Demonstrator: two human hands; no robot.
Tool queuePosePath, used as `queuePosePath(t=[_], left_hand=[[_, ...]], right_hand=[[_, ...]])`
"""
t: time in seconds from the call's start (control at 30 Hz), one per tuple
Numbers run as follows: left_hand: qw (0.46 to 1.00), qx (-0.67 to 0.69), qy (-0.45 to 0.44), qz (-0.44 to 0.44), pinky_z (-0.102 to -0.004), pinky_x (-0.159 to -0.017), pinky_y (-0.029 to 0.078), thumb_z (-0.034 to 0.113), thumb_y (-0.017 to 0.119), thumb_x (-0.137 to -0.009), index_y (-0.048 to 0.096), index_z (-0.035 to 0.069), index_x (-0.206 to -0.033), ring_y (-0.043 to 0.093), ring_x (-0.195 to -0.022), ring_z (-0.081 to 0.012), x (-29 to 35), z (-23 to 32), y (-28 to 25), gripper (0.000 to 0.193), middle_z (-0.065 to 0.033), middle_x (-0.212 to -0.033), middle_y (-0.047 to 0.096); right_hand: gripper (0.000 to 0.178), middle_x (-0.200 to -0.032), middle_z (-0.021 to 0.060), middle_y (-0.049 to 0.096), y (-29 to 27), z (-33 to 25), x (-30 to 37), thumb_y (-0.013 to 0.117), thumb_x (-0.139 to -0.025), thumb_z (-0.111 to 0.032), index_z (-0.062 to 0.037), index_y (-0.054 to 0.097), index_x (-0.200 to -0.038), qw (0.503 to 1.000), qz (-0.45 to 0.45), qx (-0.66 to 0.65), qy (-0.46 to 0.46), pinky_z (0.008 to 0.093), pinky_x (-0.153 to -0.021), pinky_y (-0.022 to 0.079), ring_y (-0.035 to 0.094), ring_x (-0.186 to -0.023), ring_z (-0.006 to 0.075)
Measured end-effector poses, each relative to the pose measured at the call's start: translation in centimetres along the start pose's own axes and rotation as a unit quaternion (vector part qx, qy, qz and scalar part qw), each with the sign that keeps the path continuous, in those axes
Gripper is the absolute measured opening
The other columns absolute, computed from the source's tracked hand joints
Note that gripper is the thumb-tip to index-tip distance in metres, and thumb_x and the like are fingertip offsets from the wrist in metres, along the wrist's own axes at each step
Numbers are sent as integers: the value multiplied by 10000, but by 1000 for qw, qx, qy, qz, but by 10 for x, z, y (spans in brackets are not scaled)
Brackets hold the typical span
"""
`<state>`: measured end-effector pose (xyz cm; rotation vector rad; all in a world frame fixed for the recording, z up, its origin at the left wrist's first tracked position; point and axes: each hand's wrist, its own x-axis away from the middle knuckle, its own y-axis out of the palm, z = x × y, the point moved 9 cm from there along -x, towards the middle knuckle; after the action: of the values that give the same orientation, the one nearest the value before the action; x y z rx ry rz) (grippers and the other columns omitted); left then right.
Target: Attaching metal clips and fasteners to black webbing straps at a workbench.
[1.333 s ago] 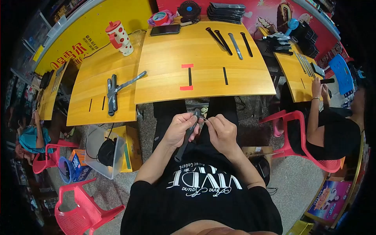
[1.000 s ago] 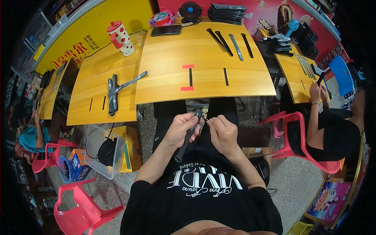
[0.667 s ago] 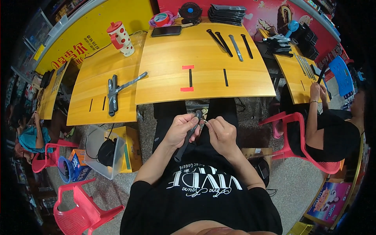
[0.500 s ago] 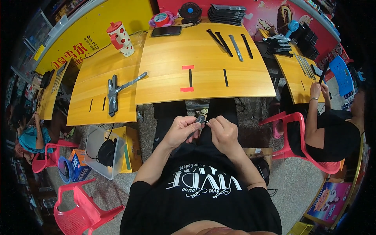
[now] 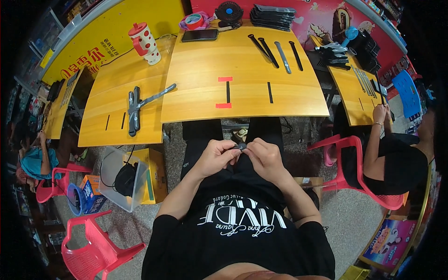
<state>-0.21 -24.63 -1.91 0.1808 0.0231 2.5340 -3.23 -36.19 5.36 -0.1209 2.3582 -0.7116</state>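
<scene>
Over my lap, in front of the table's near edge, both hands pinch a small dark grey strap-like piece (image 5: 241, 146). My left hand (image 5: 218, 156) grips its left side between thumb and fingers. My right hand (image 5: 265, 156) closes on its right side, the fingertips of both hands almost meeting. Most of the piece is covered by my fingers, so its full shape is hidden. Ahead on the wooden table (image 5: 196, 100) is a black strip (image 5: 228, 92) between two red tape marks (image 5: 225, 79). Another black strip (image 5: 270, 92) lies to its right.
Black and grey straps (image 5: 283, 57) lie at the far right of the table, near a black stack (image 5: 272, 17). Crossed grey straps (image 5: 134, 111) lie at left, below a spotted cup (image 5: 145, 43). A phone (image 5: 199, 35) and fan (image 5: 229, 14) are at back. A person (image 5: 391, 154) sits at right.
My hands have drawn closer together, and the grey piece has turned between them. The thin light bit at my right fingertips no longer shows. The person at right has moved their hands slightly.
</scene>
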Motion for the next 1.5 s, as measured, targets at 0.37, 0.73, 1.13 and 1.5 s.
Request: queuePosePath(t=[0.37, 0.73, 1.13, 1.5], left_hand=[[924, -220, 242, 198, -282, -525, 429, 18, 587, -853, 631, -40, -909, 580, -578, -169, 15, 31, 7, 92, -119, -690, 597], [952, 304, 18, -44, -225, -760, 478, 94, 561, -939, 637, -19, -1122, 572, -822, -85, -11, -12, 9, 228, -23, -920, 614], [951, 308, 30, 15, -181, -709, 460, 39, 684, -840, 628, 18, -929, 567, -768, -43, -4, -10, 4, 107, 2, -845, 625], [928, 356, -38, -107, -186, -736, 466, 34, 700, -818, 618, 33, -983, 580, -812, -62, -1, -12, 21, 184, 9, -885, 614]], right_hand=[[227, -580, -23, 517, 35, 50, 30, 588, -920, -104, -5, 609, -717, 891, 52, -327, 311, 203, -481, 317, 442, -538, 33], [139, -590, 125, 503, 4, 19, 9, 619, -854, 6, 32, 566, -728, 990, 73, -81, 91, 296, -447, 350, 483, -483, 205], [154, -573, 72, 475, 7, 9, 13, 622, -840, 26, 23, 548, -705, 986, 99, -84, 108, 261, -454, 331, 446, -484, 122], [105, -639, 108, 513, -7, -17, -11, 689, -750, -24, -9, 589, -780, 997, -34, -27, -59, 335, -459, 402, 543, -525, 263]])
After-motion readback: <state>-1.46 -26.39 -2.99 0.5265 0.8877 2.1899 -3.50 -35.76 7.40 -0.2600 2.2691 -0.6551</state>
